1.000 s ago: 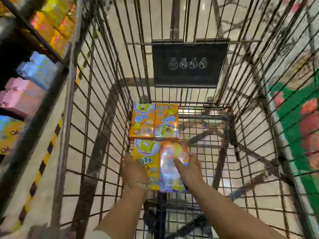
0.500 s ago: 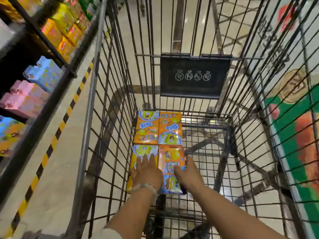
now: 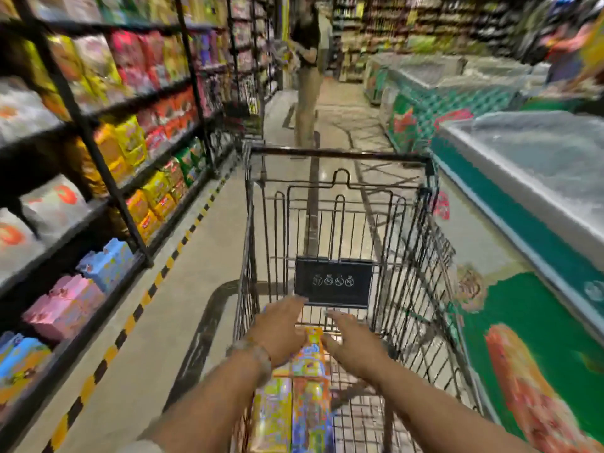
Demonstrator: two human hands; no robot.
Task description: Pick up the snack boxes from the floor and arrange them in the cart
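A wire shopping cart (image 3: pixel 336 155) stands in the aisle in front of me. Several orange and yellow snack boxes (image 3: pixel 307 358) lie flat side by side on the left of its floor. My left hand (image 3: pixel 277 331) hovers above the boxes with its fingers spread, holding nothing. My right hand (image 3: pixel 353 344) is held just to the right of it, also spread and empty. Both hands are above the boxes, apart from them. The far boxes are partly hidden behind my hands.
Shelves (image 3: pixel 98 152) packed with snack packets run along the left, edged by a yellow-black floor stripe (image 3: pixel 143 299). Green chest freezers (image 3: pixel 523 197) line the right. A person (image 3: pixel 307 70) stands further down the aisle. A black sign plate (image 3: pixel 333 282) hangs inside the cart.
Both hands have lifted off the two near boxes and risen above them, empty. The view has tilted up from the cart floor to the aisle ahead.
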